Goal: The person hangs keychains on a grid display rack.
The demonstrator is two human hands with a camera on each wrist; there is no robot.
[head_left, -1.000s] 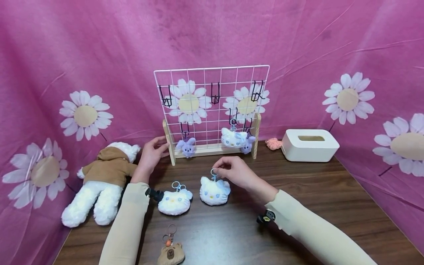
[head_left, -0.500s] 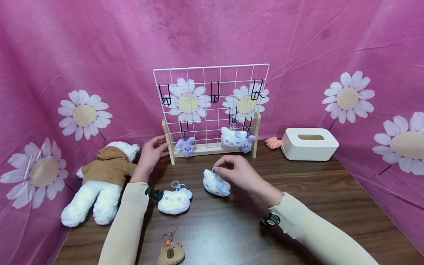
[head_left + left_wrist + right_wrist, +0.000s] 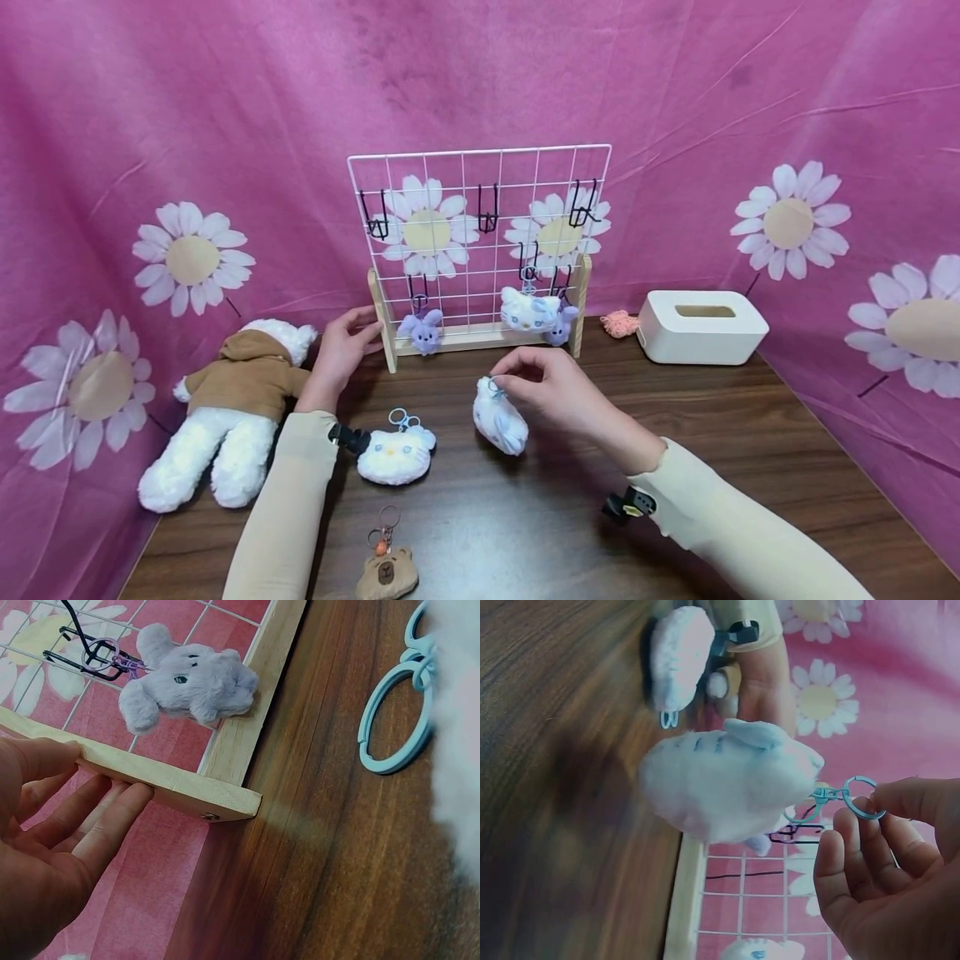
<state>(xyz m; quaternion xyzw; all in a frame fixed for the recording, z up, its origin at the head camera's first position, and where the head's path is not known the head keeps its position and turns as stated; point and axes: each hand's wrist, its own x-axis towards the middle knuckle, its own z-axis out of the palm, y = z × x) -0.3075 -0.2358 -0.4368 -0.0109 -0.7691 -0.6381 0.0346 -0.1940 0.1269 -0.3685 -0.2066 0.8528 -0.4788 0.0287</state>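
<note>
My right hand point(image 3: 551, 387) pinches the light-blue key ring point(image 3: 862, 796) of a white plush cat keychain point(image 3: 498, 421) between thumb and index finger. The plush hangs turned sideways above the table, its other fingers loosely bent in the right wrist view below the ring. At the rack's left wooden post point(image 3: 172, 780), my left hand point(image 3: 347, 346) rests its thumb and fairly straight fingertips on the edge and outer face. The white wire grid rack point(image 3: 480, 154) carries black hooks. Two purple rabbit keychains point(image 3: 423, 332) and a white cat keychain point(image 3: 528, 311) hang low on it.
Another white cat keychain point(image 3: 395, 457) lies between the forearms, with a brown capybara-like keychain point(image 3: 387, 575) nearer the front. A large plush toy point(image 3: 247, 392) in a brown hoodie lies left. A white tissue box point(image 3: 705, 342) and a pink tangled item point(image 3: 619, 324) are at right.
The plush cat in my right hand has swung from facing front to sideways. That hand has shifted slightly right. My left hand has stayed at the post.
</note>
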